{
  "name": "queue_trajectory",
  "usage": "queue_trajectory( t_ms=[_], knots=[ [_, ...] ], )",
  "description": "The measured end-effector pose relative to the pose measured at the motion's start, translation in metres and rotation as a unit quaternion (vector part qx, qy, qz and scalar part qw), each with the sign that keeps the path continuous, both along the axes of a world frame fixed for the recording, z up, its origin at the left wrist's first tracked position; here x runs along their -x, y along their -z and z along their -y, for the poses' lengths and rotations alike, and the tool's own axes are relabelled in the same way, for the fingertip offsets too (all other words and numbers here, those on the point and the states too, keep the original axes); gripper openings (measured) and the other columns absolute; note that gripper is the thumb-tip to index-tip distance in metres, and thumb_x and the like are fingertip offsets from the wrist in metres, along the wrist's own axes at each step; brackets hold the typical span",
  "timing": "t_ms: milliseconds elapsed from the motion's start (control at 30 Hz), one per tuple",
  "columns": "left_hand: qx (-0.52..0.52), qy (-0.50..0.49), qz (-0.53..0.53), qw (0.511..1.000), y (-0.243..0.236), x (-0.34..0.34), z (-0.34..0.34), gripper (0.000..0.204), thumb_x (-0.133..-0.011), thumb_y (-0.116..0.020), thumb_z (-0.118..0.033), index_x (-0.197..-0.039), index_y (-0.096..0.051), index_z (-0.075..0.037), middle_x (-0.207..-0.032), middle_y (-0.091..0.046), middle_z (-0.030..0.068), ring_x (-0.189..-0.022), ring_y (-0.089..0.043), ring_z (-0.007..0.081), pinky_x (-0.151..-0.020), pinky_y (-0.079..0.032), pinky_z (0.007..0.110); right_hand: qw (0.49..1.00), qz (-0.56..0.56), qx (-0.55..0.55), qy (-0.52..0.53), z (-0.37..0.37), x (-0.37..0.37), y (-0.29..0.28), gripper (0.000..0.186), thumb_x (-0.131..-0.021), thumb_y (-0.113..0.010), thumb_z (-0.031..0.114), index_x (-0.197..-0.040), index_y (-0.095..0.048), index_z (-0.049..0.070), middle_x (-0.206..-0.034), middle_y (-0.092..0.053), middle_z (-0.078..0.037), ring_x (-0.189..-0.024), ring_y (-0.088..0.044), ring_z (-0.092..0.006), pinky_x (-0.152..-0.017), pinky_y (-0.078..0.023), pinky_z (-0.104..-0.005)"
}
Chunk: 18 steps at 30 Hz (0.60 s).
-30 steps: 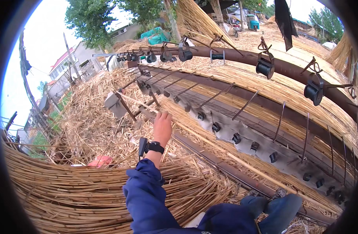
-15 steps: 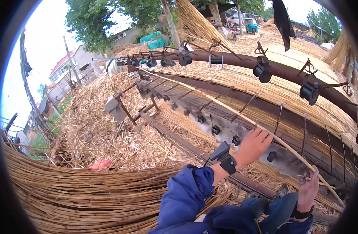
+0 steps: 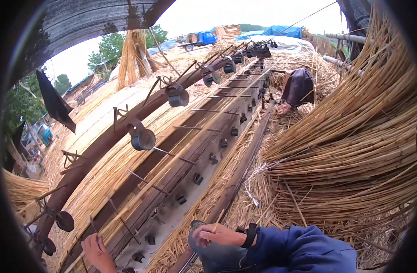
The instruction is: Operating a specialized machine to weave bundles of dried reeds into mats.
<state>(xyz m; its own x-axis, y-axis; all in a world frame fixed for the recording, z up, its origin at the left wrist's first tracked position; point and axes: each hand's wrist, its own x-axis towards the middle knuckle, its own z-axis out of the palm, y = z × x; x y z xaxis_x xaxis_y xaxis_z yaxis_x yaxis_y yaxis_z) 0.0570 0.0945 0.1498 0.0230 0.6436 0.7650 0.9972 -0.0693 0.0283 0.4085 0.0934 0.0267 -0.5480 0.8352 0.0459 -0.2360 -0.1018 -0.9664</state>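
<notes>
At the lower left, my left hand point(image 3: 98, 254) has its fingers closed on a long pale reed point(image 3: 172, 159). That reed lies along the metal frame point(image 3: 163, 196), across a row of thin upright rods point(image 3: 149, 182). My right hand point(image 3: 215, 235) is above my knee at bottom centre, with its fingers curled in. Whatever it may hold is hidden. Black spools point(image 3: 181, 199) hang along the near side of the frame, and more round spools point(image 3: 143, 139) hang from the curved brown pipe point(image 3: 99, 160) above.
A big bundle of reeds point(image 3: 344, 182) fills the right side. Farther along the frame a bent-over person in a dark sleeve point(image 3: 298, 88) reaches down. Loose straw point(image 3: 263, 200) covers the ground beside a brown rail point(image 3: 244, 168). A blue truck point(image 3: 200, 41) stands far off.
My view has swung right, along the frame. My left hand now rests on the reed at the lower left. My right hand has come away from the reed to above my knee.
</notes>
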Motion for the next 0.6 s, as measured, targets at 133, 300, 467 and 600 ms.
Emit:
queue_trajectory(
  t_ms=[133,300,467,600],
  knots=[
    [0.077,-0.054,0.019,0.995,0.026,0.031,-0.068,0.009,-0.080,-0.056,-0.001,-0.088,-0.057,0.002,-0.085,-0.055,0.0147,-0.083,-0.050,0.0319,-0.073,-0.040,0.039,0.996,0.025,0.023,0.085,0.026,-0.057,0.027,0.031,-0.095,-0.041,0.028,-0.106,-0.056,0.003,-0.086,-0.062,-0.001,-0.074,-0.056,-0.0074,-0.064,-0.044,-0.0223],
    [0.178,-0.110,0.014,0.978,0.059,0.076,-0.110,0.020,-0.077,-0.058,-0.002,-0.097,-0.055,0.002,-0.095,-0.054,0.0167,-0.093,-0.049,0.0346,-0.080,-0.040,0.042,0.972,0.048,0.107,0.201,0.045,-0.108,0.049,0.031,-0.094,-0.041,0.026,-0.109,-0.055,0.003,-0.088,-0.062,-0.002,-0.076,-0.056,-0.0088,-0.070,-0.045,-0.0242],
    [0.087,-0.037,0.113,0.989,0.068,0.078,-0.118,0.047,-0.079,-0.056,0.005,-0.124,-0.042,0.001,-0.121,-0.045,0.0177,-0.098,-0.052,0.0300,-0.072,-0.043,0.033,0.896,0.177,0.070,0.401,0.049,-0.162,0.077,0.035,-0.088,-0.053,0.021,-0.117,-0.050,0.000,-0.104,-0.060,-0.008,-0.097,-0.056,-0.0151,-0.085,-0.044,-0.0284],
    [0.151,-0.026,0.030,0.988,0.020,0.008,-0.035,0.055,-0.081,-0.064,-0.037,-0.115,-0.051,0.004,-0.103,-0.060,0.0232,-0.094,-0.058,0.0341,-0.083,-0.045,0.037,0.698,0.208,0.052,0.684,0.059,-0.277,0.106,0.044,-0.082,-0.060,0.022,-0.114,-0.047,-0.004,-0.105,-0.058,-0.016,-0.096,-0.057,-0.0219,-0.083,-0.045,-0.0318]
  ],
)
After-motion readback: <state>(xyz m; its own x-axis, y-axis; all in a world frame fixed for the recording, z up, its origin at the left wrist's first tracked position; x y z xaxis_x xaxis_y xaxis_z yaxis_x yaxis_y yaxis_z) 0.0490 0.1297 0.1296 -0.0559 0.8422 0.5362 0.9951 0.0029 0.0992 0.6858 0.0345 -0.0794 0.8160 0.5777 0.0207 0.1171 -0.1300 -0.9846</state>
